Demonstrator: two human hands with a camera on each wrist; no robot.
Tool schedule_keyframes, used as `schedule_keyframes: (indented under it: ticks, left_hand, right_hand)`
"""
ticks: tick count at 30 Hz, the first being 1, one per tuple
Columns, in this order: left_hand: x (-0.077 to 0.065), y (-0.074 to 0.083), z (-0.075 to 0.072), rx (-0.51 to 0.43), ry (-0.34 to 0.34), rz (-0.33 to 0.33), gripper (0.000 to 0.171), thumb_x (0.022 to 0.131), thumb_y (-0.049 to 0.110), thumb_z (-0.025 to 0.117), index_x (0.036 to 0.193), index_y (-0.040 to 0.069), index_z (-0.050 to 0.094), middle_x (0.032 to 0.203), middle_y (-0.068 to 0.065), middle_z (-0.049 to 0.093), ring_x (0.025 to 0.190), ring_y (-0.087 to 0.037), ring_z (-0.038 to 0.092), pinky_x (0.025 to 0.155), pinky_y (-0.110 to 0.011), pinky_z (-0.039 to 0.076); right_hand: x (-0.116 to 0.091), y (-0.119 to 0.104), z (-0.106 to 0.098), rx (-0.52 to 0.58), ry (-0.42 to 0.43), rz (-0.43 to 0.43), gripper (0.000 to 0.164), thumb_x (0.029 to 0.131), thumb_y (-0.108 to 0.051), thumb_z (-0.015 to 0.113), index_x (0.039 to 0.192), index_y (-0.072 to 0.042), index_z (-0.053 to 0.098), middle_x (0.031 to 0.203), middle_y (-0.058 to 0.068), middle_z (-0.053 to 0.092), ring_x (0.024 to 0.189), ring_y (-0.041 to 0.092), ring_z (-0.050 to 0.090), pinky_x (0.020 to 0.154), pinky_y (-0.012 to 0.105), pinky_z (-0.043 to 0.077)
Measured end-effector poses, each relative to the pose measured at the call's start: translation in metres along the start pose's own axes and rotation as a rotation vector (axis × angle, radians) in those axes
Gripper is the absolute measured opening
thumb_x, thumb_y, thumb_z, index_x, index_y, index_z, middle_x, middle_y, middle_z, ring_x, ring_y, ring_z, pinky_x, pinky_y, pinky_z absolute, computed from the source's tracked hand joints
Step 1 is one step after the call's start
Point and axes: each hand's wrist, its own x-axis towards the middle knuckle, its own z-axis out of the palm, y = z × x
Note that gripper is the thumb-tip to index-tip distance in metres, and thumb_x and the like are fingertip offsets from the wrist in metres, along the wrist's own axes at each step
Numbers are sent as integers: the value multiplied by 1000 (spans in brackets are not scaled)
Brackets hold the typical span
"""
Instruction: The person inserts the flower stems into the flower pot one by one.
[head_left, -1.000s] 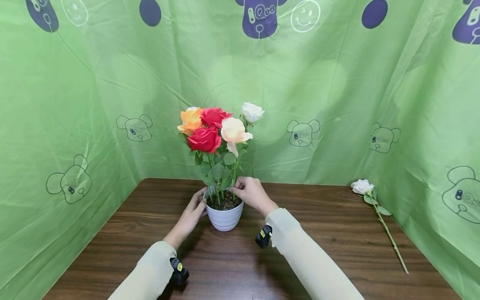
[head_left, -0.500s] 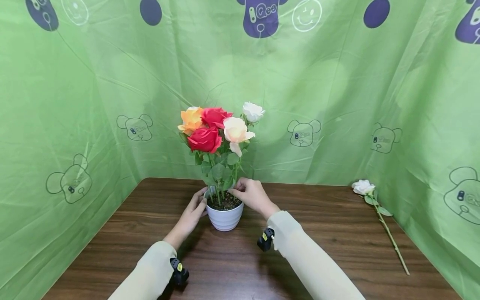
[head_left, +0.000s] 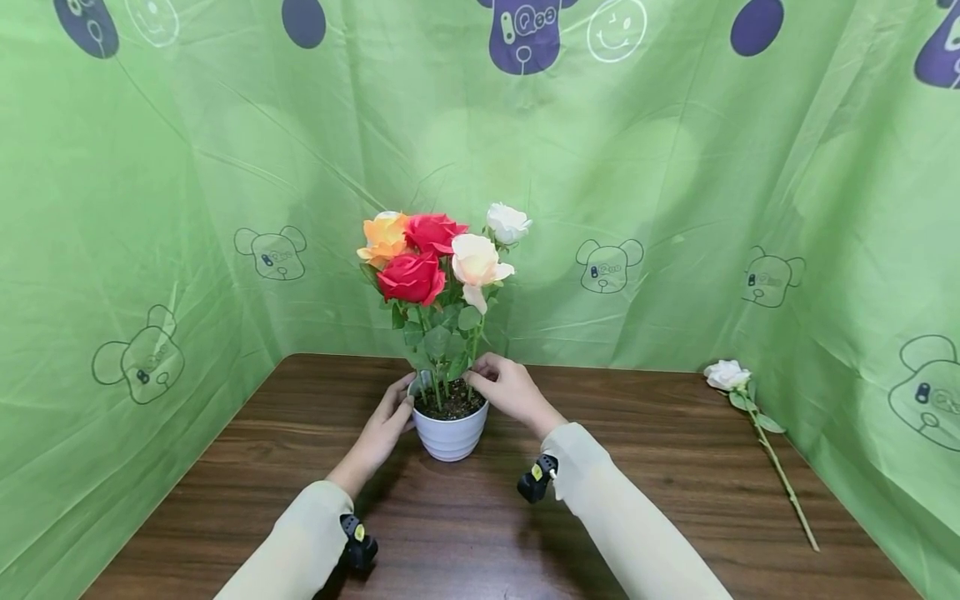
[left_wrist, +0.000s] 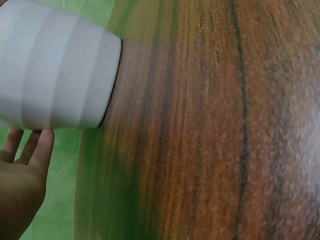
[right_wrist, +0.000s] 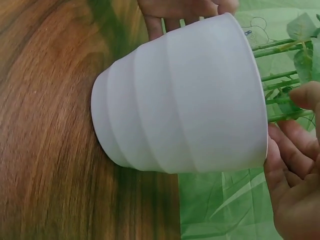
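A white ribbed flower pot [head_left: 450, 437] with dark soil [head_left: 459, 407] stands upright on the table. Out of it rise two red roses [head_left: 411, 278], an orange rose [head_left: 384, 240], a pale peach rose [head_left: 478, 262] and a white rose [head_left: 507, 223]. My left hand [head_left: 382, 430] holds the pot's left side, thumb at the rim and fingers along the outer wall. At the right rim, my right hand [head_left: 516, 392] pinches a green stem [right_wrist: 287, 117] low down, just above the soil; it appears to be the peach rose's. Leaves partly cover the stems.
Another white rose [head_left: 726, 375] lies on the right of the brown wooden table [head_left: 645, 467], its long stem [head_left: 783, 483] pointing toward the front. Green printed cloth [head_left: 637, 183] hangs behind the table and along both sides.
The peach rose has shifted slightly to the right, away from the red ones. My right hand has moved only a little; the left hand and pot stay in place.
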Motion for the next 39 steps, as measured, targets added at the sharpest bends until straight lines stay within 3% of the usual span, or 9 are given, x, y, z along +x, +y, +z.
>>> schedule_keyframes:
  ticks: [7, 20, 30, 39]
  left_hand:
    - [0, -1, -1, 3, -7, 16, 48, 110, 19, 39, 156, 9, 28, 145, -27, 41, 134, -37, 41, 106, -52, 41]
    - [0, 0, -1, -4, -7, 6, 48, 110, 18, 40, 156, 10, 29, 143, -26, 42, 133, -37, 41, 106, -54, 41]
    - [0, 1, -1, 11, 2, 0, 49, 109, 17, 41, 156, 11, 29, 143, -26, 43, 132, -37, 43, 105, -53, 43]
    - [-2, 4, 0, 31, 1, 18, 49, 110, 18, 38, 156, 7, 28, 142, -28, 43, 131, -39, 43, 104, -54, 43]
  right_hand:
    - [-1, 2, -1, 81, -1, -52, 13, 97, -29, 67, 95, -17, 72, 87, -2, 71, 82, 13, 64, 72, 33, 52]
    - [1, 0, 2, 4, 61, -55, 17, 92, -32, 74, 80, -21, 70, 72, -11, 66, 65, 10, 57, 60, 28, 47]
    - [-1, 2, 1, 35, 52, -7, 15, 90, -36, 76, 92, -20, 75, 85, -10, 71, 79, 9, 64, 70, 30, 53]
    - [-6, 2, -7, 58, 46, 16, 29, 86, -33, 81, 107, -16, 72, 100, -6, 74, 92, 10, 68, 83, 33, 55]
